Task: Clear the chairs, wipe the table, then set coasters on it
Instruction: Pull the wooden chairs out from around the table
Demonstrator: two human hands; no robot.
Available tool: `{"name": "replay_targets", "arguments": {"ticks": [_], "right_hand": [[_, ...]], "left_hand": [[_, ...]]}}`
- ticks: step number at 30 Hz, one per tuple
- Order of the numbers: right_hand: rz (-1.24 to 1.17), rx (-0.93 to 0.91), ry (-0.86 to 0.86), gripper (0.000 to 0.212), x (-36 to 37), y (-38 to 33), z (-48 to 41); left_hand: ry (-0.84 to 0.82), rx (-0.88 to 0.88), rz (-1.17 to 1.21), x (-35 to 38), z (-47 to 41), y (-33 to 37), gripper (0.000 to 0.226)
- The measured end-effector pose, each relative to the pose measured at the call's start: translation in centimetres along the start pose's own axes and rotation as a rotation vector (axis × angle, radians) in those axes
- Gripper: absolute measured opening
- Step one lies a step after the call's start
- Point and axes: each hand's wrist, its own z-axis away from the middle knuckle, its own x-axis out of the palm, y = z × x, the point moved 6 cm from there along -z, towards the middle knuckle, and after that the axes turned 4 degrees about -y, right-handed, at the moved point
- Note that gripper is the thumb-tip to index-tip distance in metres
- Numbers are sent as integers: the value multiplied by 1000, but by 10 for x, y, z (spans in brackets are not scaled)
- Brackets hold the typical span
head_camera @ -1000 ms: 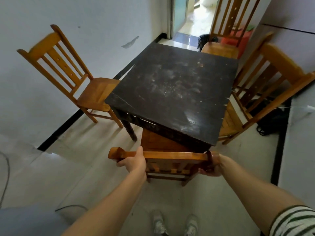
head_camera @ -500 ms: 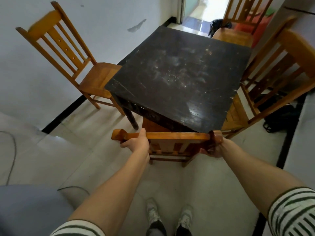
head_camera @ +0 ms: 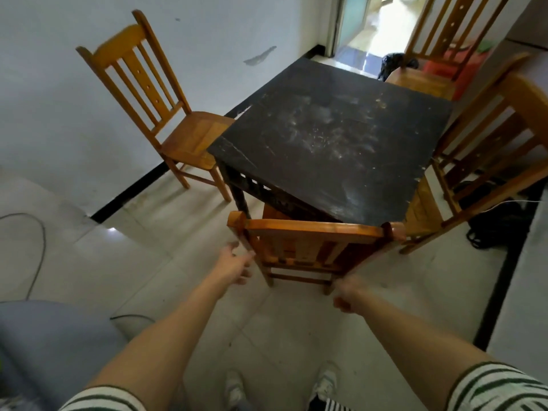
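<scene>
A square black table (head_camera: 332,143) with dusty smears stands in the middle of the room. The near wooden chair (head_camera: 311,232) is pushed under its front edge, back rail towards me. My left hand (head_camera: 234,265) hangs open just left of that chair's back post, fingers apart, holding nothing. My right hand (head_camera: 348,295) is blurred below the chair's right rear leg, fingers curled, off the chair. A second chair (head_camera: 166,114) stands at the table's left, a third chair (head_camera: 486,161) at its right, a fourth chair (head_camera: 430,63) at the far side.
A white wall runs along the left with a black skirting. A black bag and cables (head_camera: 498,221) lie on the floor right of the table. A cable (head_camera: 38,253) loops on the tiles at left. A doorway (head_camera: 370,28) opens beyond the table.
Both hands have let go of the near chair's top rail and dropped back towards me. The chair stays under the table.
</scene>
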Motion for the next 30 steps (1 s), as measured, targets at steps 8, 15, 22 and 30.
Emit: {"name": "replay_targets", "arguments": {"ticks": [8,15,22,30], "right_hand": [[760,-428,-55,19,160,-113,51],[920,-655,-40,24,307,-227,104],[797,-685,31,17,334,-370,108],[793,-681,132,15,340,-535,50]], "left_hand": [[125,119,-586,-186,-23,-47,40],[205,136,-856,-358,-46,-46,43],[274,225,-796,-449,-86,11,39],[327,307,-782,-519,-189,121,32]]}}
